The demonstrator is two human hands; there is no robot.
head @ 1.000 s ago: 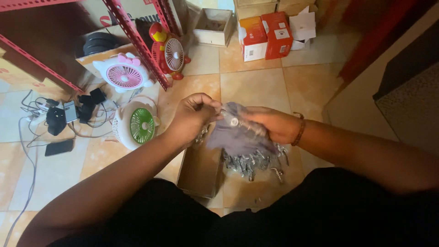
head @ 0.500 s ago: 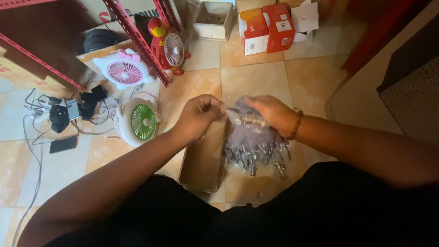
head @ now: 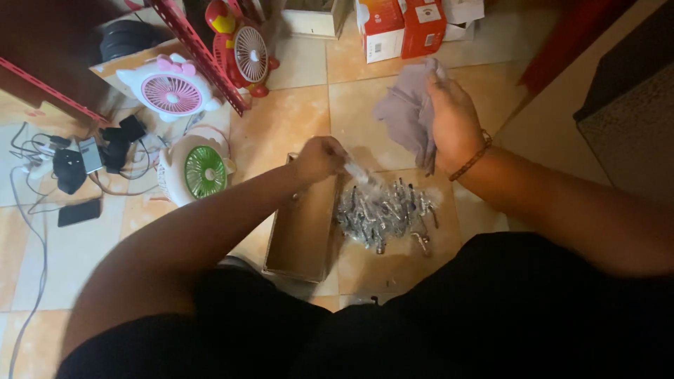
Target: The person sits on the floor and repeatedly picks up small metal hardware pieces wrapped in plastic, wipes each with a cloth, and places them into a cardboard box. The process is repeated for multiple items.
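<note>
My left hand is closed on the top of a clear plastic bag full of small metal parts, which hangs just above the tiled floor. Beside the bag on the left lies an open brown cardboard box. My right hand is raised farther back and grips a crumpled grey cloth that droops from its fingers. A beaded bracelet circles my right wrist.
A green and white small fan, a pink one and a red one stand at the left by a red metal rack. Cables, chargers and a phone lie far left. Orange and white boxes stand behind.
My two hands, held together over the bundle before, have parted. The right hand has lifted the grey cloth up and away, uncovering the bag of metal parts, which the left hand keeps holding.
</note>
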